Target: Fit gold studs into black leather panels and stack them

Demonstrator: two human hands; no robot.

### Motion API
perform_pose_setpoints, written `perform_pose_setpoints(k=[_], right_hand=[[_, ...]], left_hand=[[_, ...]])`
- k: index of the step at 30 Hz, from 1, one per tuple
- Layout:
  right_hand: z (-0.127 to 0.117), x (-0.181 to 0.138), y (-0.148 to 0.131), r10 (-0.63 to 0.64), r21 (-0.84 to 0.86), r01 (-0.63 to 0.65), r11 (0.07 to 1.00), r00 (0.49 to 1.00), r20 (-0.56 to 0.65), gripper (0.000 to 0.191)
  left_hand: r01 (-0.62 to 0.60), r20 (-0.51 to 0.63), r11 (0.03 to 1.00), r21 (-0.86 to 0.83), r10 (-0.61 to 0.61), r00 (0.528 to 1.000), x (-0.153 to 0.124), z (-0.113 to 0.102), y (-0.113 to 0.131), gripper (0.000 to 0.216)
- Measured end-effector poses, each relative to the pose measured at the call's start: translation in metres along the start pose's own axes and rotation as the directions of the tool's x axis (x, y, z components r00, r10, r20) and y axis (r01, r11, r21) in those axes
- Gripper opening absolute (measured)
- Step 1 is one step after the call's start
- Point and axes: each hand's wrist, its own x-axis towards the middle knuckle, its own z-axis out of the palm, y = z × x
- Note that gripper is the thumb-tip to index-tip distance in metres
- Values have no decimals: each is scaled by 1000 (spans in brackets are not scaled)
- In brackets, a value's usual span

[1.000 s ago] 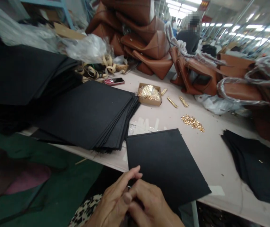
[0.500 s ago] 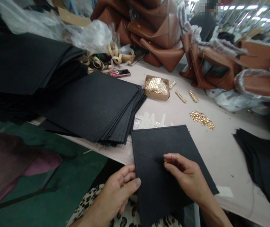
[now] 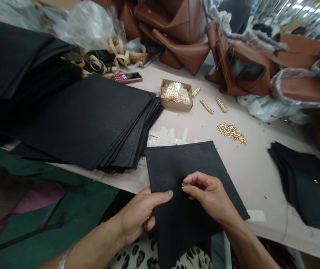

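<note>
A single black leather panel (image 3: 188,160) lies at the near table edge and hangs over it toward my lap. My left hand (image 3: 140,213) grips its near left edge, thumb on top and fingers underneath. My right hand (image 3: 207,196) rests on the middle of the panel, fingertips pinched on a small gold metal fitting (image 3: 182,186) pressed against the leather. A thick stack of black panels (image 3: 92,119) lies to the left.
A cardboard box of gold fittings (image 3: 176,96), loose gold chain pieces (image 3: 231,132) and a phone (image 3: 126,77) lie on the pale table (image 3: 249,175). Another pile of black panels (image 3: 305,183) sits at the right. Brown leather bags (image 3: 233,63) are heaped behind.
My hands came apart from a joined position below the panel. The left hand took the panel's edge, and the right hand moved onto its middle with the gold fitting.
</note>
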Motion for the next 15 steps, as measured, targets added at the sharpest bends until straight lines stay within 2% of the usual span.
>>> perform_pose_setpoints(k=[10, 15], right_hand=[[2, 1, -3, -5, -60, 5, 998, 1000, -6, 9], [3, 4, -1, -2, -20, 2, 1000, 1000, -8, 18]], left_hand=[[27, 25, 1000, -7, -27, 999, 5, -3, -9, 37], [13, 36, 998, 57, -15, 999, 6, -7, -12, 35]])
